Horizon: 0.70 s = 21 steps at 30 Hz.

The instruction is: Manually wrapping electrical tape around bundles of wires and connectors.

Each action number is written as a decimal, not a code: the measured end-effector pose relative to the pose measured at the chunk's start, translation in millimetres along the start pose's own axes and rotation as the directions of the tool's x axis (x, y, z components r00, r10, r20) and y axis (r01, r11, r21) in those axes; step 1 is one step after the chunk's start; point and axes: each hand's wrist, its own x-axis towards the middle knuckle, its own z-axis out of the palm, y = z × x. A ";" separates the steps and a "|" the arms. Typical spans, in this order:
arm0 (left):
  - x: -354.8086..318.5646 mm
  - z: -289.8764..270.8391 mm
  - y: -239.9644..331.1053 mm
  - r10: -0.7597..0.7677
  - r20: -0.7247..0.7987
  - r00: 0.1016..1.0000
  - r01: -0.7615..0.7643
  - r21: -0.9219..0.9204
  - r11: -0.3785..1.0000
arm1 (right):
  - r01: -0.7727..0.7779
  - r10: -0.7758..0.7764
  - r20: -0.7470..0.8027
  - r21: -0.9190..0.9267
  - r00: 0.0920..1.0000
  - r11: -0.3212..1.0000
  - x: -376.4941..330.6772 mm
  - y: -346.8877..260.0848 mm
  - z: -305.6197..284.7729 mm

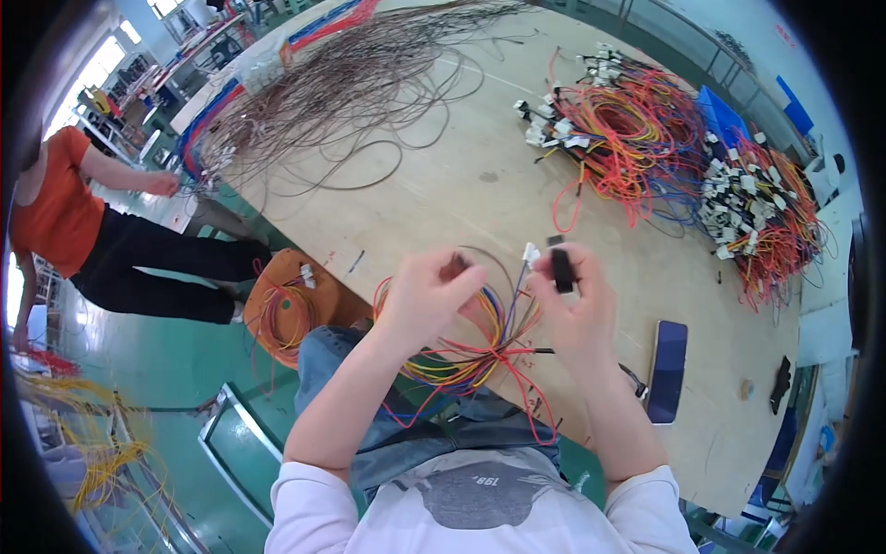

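Note:
A coiled bundle of red, yellow, blue and brown wires (452,369) lies at the table's near edge, partly behind my forearms. Above its left part, my left hand (423,297) is closed, thumb against fingers; what it pinches is mostly hidden, with only something dark brown showing at the fingertips. My right hand (583,309) grips a small black block-shaped piece (561,270) between thumb and fingers, slightly blurred. Beside its fingertips a white connector (531,253) stands at the end of wires rising from the bundle.
A phone (667,372) lies right of my right forearm. Heaped wire harnesses (628,138) with white connectors fill the table's far right, near a blue bin (723,115). Long dark wires (341,102) spread far left. An orange stool (309,319) holds coiled wire; a person (69,212) stands beyond it.

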 end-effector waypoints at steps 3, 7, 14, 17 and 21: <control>-46.3 -13.0 1.9 -0.036 -0.009 0.999 0.031 -0.307 0.951 | -0.013 -0.100 0.382 0.283 0.919 0.959 -10.6 -30.7 19.2; -67.5 -28.8 -16.3 -0.115 -0.094 0.989 0.069 -0.391 0.918 | -0.023 -0.080 0.555 0.175 0.828 0.984 -15.7 -37.4 33.5; -74.5 -51.6 -33.5 -0.357 0.229 0.906 0.412 -0.675 0.612 | -0.053 -0.087 0.674 0.185 0.733 0.981 -10.2 -31.1 44.0; -72.0 -55.8 -37.0 -0.341 0.343 0.875 0.477 -0.726 0.495 | -0.090 -0.014 0.694 0.114 0.720 0.989 -8.5 -32.8 46.5; -72.3 -56.3 -36.0 -0.335 0.385 0.860 0.508 -0.711 0.487 | -0.006 -0.047 0.699 0.073 0.713 0.997 -9.5 -34.5 47.8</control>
